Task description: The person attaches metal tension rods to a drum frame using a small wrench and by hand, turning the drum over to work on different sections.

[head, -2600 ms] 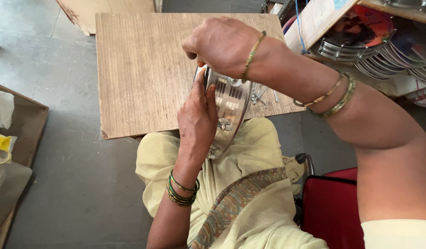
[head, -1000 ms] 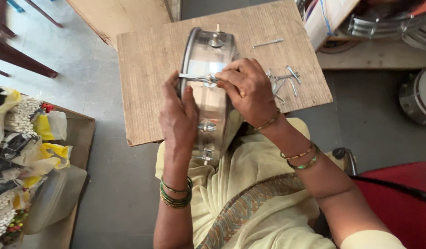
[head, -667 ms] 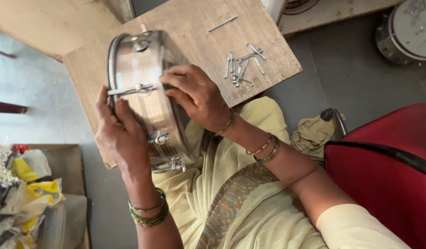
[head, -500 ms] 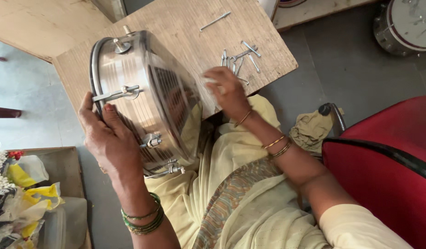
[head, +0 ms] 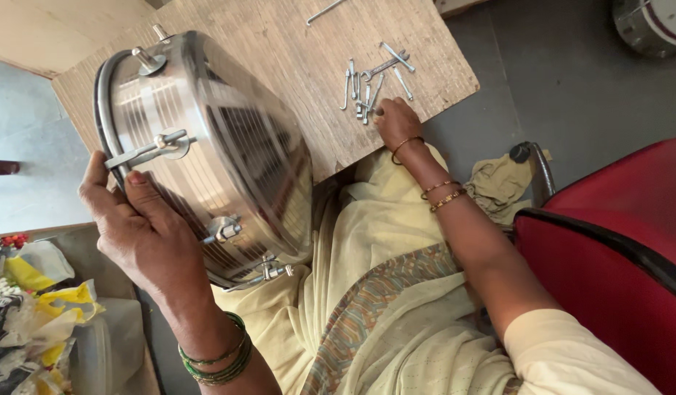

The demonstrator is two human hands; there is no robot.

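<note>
Head camera gave me a steep look down at the drum shell (head: 206,146), a shiny steel cylinder with ribbed sides, tipped on edge over the lap and the near edge of the wooden desk (head: 294,66). From what I could see, the fitting work was partway along: several tension rods (head: 151,150) with their lugs already sat on the rim around the side facing me, while a loose cluster of metal hooks and bolts (head: 371,84) lay on the desk, not yet mounted. How many places remained bare on the far side I could not tell. My left hand (head: 144,234) was wrapped around the lower rim, thumb pressed against the shell, steadying it. My right hand (head: 396,121) rested at the loose hardware, fingertips closing on one piece, though the pinch itself was too small to read clearly.
</note>
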